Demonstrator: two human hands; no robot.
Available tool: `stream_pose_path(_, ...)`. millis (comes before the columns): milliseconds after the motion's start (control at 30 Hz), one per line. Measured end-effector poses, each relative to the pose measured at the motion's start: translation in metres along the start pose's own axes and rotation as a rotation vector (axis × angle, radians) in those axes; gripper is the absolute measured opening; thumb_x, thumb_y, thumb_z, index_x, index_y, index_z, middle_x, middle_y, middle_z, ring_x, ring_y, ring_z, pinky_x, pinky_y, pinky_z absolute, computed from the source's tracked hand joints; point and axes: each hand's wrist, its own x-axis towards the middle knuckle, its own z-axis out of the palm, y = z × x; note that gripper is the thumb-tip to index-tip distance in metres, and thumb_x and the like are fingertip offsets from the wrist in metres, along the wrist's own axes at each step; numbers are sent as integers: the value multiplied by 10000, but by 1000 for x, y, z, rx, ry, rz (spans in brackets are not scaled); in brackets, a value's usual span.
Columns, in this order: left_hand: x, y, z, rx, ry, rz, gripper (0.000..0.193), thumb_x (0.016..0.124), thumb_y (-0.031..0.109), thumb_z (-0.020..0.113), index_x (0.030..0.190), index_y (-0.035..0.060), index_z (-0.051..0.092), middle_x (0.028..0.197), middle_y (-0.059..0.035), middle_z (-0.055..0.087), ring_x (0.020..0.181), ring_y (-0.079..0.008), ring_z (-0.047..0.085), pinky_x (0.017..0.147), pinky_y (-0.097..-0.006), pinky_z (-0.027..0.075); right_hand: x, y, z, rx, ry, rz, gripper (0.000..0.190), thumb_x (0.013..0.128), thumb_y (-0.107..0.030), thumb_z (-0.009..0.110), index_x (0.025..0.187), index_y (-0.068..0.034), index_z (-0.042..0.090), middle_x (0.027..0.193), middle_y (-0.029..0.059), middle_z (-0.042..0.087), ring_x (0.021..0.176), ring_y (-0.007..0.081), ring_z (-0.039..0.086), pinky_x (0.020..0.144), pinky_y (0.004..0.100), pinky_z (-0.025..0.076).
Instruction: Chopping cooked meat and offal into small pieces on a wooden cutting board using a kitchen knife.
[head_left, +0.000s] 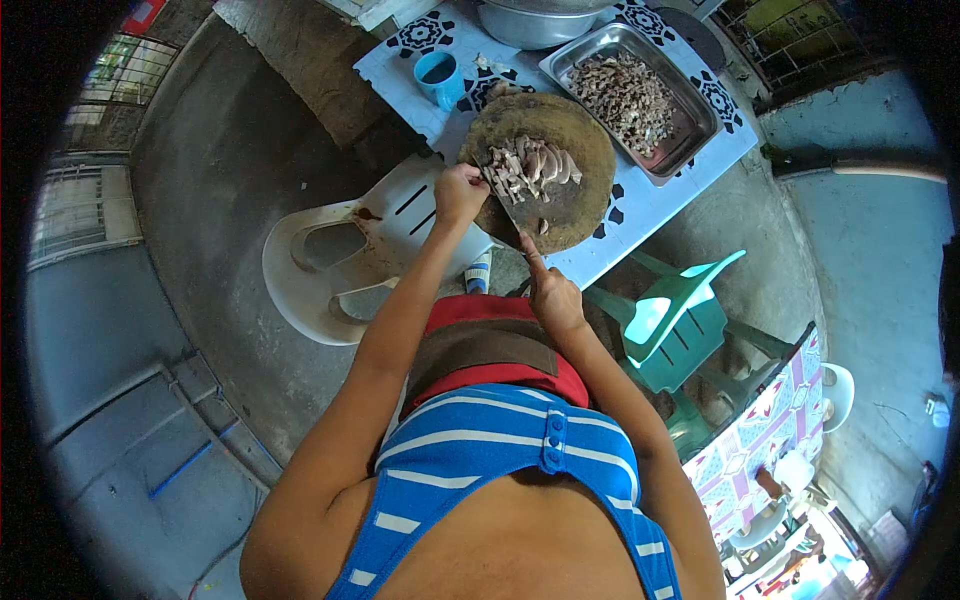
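A round wooden chopping board (592, 202) lies on the table, with sliced and chopped meat (536, 166) in its middle and a small separate piece (544, 225) nearer to me. A knife (504, 202) rests along the left edge of the meat. At the blade's far end, the fingers of my left hand (459, 193) are pinched against its tip. My right hand (553, 294) is closed around the near end, its index finger stretched along the knife; the handle is hidden in the hand. A rectangular steel tray (694, 142) holding finely chopped meat (624, 97) stands right beside the board.
On the patterned tablecloth (390, 75) stand a blue mug (439, 79) and a large metal pot (536, 28). A white plastic chair (307, 300) is at the left, a green plastic chair (679, 334) at the right. Another covered table (780, 427) stands at the lower right.
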Motion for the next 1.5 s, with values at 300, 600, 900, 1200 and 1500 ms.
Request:
stream_pose_path(300, 2, -6, -5, -171, -82, -226, 257, 622, 110, 813, 833, -2, 720, 727, -119, 705, 652, -194, 687, 622, -304, 537, -12, 5, -8, 307, 113, -181, 619, 926, -56, 522, 1485, -201, 299, 911, 307, 644, 825, 485, 626, 677, 531, 492)
stream_pose_path(600, 1, -4, -5, -123, -23, -243, 207, 637, 114, 779, 814, 19, 730, 719, -124, 706, 669, -215, 698, 643, -312, 548, -8, 5, -4, 274, 266, -351, 611, 932, -98, 529, 1484, -226, 300, 862, 303, 642, 805, 483, 620, 646, 555, 480)
stream_pose_path(900, 1, 8, -5, -3, -13, -196, 232, 617, 139, 776, 803, 7, 726, 726, -146, 701, 680, -262, 698, 649, -330, 549, -2, -9, 2, -51, 88, -68, 691, 882, -57, 532, 1501, -229, 277, 675, 216, 615, 560, 365, 622, 508, 483, 472)
stream_pose_path(1200, 4, 2, -1, -92, -80, -171, 177, 653, 103, 759, 801, 12, 727, 745, -142, 707, 678, -234, 699, 638, -336, 541, -14, 48, 4, 364, -111, 21, 584, 923, -57, 509, 1465, -202, 346, 1038, 287, 640, 935, 471, 617, 780, 489, 501)
stream_pose_path(1500, 54, 87, -15, 250, -378, 317, 330, 768, 42, 677, 1097, 65, 682, 981, -128, 693, 873, -301, 668, 772, -377, 530, -68, 80, 8, 388, -46, 82, 596, 920, -84, 514, 1474, -220, 343, 913, 311, 633, 857, 473, 626, 711, 494, 488)
